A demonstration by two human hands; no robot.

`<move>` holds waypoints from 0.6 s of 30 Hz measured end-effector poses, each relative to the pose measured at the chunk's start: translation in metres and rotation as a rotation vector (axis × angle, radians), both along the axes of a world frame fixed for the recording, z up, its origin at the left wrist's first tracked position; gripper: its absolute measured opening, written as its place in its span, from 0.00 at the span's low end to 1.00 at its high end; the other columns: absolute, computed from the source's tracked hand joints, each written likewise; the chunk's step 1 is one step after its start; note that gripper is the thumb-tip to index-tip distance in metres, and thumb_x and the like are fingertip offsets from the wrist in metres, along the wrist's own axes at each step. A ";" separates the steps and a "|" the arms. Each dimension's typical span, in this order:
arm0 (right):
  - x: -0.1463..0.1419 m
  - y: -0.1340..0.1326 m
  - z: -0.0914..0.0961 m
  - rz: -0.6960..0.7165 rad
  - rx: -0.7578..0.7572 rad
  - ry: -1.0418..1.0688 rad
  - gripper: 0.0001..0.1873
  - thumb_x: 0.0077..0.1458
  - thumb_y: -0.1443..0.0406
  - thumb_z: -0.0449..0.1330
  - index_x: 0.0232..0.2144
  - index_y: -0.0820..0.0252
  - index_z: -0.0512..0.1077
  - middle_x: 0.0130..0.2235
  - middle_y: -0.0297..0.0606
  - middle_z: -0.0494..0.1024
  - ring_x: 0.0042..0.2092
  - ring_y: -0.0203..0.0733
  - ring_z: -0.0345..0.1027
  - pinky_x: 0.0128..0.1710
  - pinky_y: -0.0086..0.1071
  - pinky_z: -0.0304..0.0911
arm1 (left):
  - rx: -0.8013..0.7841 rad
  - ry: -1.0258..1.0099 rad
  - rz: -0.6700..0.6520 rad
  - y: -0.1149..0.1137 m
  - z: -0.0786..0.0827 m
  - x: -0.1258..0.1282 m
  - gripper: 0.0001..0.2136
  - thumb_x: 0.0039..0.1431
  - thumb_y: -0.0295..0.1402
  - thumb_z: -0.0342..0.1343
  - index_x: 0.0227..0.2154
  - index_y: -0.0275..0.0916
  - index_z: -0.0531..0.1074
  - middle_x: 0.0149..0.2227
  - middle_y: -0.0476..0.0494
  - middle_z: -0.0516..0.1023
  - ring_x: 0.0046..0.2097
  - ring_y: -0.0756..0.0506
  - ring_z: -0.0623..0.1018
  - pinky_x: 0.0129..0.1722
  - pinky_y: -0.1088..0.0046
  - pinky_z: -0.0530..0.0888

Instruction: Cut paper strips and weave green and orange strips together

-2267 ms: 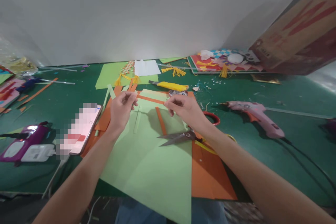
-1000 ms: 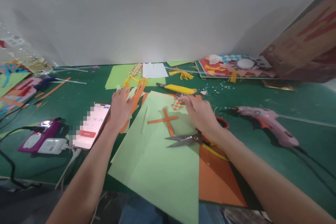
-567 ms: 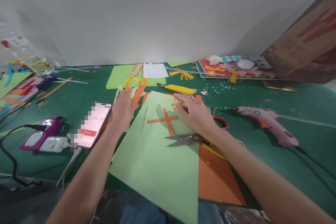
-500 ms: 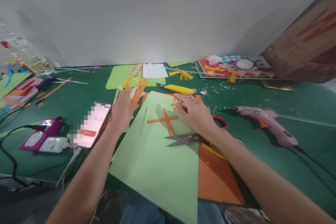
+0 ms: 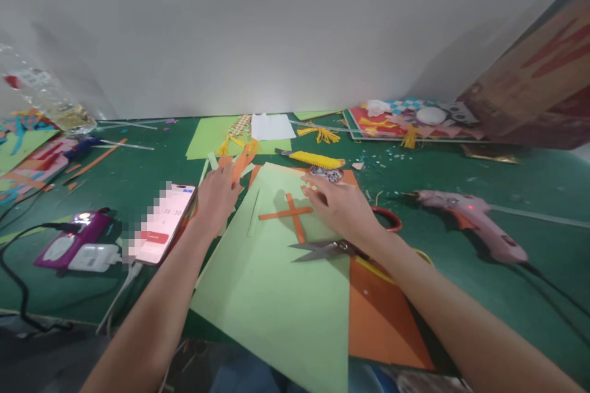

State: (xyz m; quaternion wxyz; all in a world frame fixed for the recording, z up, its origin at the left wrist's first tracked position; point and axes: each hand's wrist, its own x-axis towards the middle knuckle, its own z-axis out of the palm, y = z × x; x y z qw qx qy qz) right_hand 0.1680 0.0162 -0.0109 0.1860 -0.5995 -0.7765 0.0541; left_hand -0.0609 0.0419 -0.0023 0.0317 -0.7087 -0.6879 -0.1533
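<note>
Table: green; the hands, paper and tools lie on or over it (image 5: pixel 530 184).
Green sheet: middle of the table (image 5: pixel 276 288), its near end reaching past the table edge.
Orange sheet: under the green one, showing at the right (image 5: pixel 387 313).
Left hand: well apart from the right, at the sheet's far left (image 5: pixel 218 193), fingers bent over the strips; whether they pinch one, I cannot tell.
Right hand: over the sheet's far right (image 5: pixel 338 199), fingertips down at the checked scrap; grip unclear.
Scissors: blades parted, pointing left (image 5: pixel 329 250), on the near side of the cross.
Strips: orange and pale green, in a loose heap by the left fingers (image 5: pixel 240 163).
Cross: two orange strips, between the hands (image 5: pixel 295 212), closer to the right; one runs left to right, the other far to near.
Checked scrap: partly hidden by the right fingers (image 5: pixel 305 191).
</note>
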 end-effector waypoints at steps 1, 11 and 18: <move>0.000 0.000 -0.001 0.001 0.005 0.000 0.19 0.59 0.63 0.48 0.49 0.60 0.71 0.31 0.41 0.81 0.31 0.46 0.72 0.27 0.32 0.54 | -0.006 0.009 0.010 0.000 0.001 0.000 0.17 0.55 0.24 0.53 0.49 0.34 0.68 0.34 0.35 0.76 0.40 0.36 0.77 0.39 0.63 0.72; -0.001 -0.001 -0.001 0.028 -0.003 -0.041 0.19 0.59 0.63 0.48 0.48 0.59 0.72 0.30 0.42 0.80 0.30 0.46 0.71 0.27 0.32 0.54 | 0.078 -0.045 0.045 0.001 0.001 -0.003 0.22 0.55 0.19 0.45 0.53 0.35 0.66 0.43 0.32 0.76 0.41 0.36 0.78 0.39 0.61 0.72; -0.002 -0.003 0.001 0.047 0.004 -0.073 0.18 0.59 0.64 0.48 0.46 0.57 0.74 0.30 0.40 0.80 0.31 0.44 0.72 0.26 0.30 0.53 | 0.082 -0.053 0.011 0.000 -0.001 -0.003 0.19 0.58 0.25 0.50 0.53 0.37 0.65 0.50 0.33 0.72 0.46 0.37 0.76 0.43 0.61 0.72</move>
